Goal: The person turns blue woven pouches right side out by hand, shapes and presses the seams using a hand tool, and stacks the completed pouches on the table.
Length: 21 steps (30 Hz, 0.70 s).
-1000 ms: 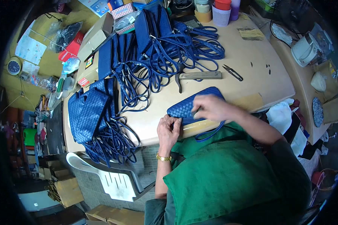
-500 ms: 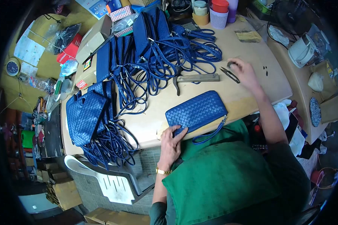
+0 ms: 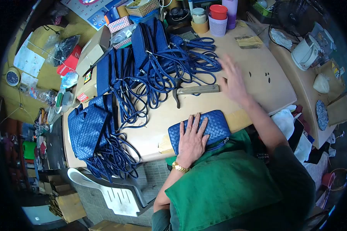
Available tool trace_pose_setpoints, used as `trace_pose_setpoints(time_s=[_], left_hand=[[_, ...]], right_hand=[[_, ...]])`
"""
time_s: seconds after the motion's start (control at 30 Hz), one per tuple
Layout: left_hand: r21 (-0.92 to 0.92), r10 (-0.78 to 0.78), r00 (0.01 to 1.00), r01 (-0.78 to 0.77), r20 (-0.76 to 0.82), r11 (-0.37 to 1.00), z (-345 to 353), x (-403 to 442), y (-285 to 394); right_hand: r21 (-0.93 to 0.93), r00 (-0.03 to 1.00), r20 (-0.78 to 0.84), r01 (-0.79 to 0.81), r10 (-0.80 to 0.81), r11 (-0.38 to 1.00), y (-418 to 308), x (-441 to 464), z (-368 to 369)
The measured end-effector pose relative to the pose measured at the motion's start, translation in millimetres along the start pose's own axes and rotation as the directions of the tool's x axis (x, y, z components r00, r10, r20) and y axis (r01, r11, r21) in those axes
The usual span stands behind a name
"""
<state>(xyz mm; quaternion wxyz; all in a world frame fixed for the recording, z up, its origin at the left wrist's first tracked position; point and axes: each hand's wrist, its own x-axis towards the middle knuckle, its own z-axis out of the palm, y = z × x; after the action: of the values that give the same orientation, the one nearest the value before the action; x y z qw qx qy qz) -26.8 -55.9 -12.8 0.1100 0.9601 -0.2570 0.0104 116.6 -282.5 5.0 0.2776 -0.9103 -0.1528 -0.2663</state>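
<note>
A blue woven zip wallet [image 3: 219, 122] lies at the table's front edge. My left hand [image 3: 192, 141] rests flat on it with the fingers spread. The wallet's wrist strap [image 3: 219, 145] hangs by its near right corner. Over the table, my right hand [image 3: 234, 82] is open with fingers stretched out, slightly blurred, and holds nothing I can see. It is beside the wooden handle of a hammer [image 3: 198, 89]. The small thread snips are not visible now; the right hand covers part of that area.
Behind the hammer stand several blue wallets [image 3: 146, 42] with tangled straps [image 3: 158, 77]. More woven pouches [image 3: 89, 129] are piled at the table's left corner. Cups [image 3: 218, 25] stand at the back. A white plastic chair [image 3: 119, 198] is at the lower left.
My left hand has moved from the wallet's near edge to lie flat on top. My right hand has shifted left and opened out. The snips have gone from sight, and the view has shifted slightly.
</note>
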Motion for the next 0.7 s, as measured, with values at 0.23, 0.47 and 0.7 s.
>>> trace_pose_setpoints(time_s=[0.23, 0.47, 0.7], left_hand=[[-0.104, -0.173, 0.985, 0.173, 0.006, 0.979, -4.3, -12.9, -5.8], [-0.378, -0.592, 0.796, 0.512, -0.129, 0.771, -6.4, -50.8, -49.9], [-0.994, -0.668, 0.743, 0.048, -0.033, 0.103, -15.9, -43.4, -28.0]], right_hand=[[0.090, 0.754, 0.582, 0.313, -0.305, 0.945, -75.1, -95.2, -13.1], [0.097, 0.891, 0.448, -0.136, 0.079, 0.986, -64.1, -88.3, -8.5], [0.422, 0.926, 0.374, -0.226, 0.058, 0.878, -65.2, -83.6, -10.2]])
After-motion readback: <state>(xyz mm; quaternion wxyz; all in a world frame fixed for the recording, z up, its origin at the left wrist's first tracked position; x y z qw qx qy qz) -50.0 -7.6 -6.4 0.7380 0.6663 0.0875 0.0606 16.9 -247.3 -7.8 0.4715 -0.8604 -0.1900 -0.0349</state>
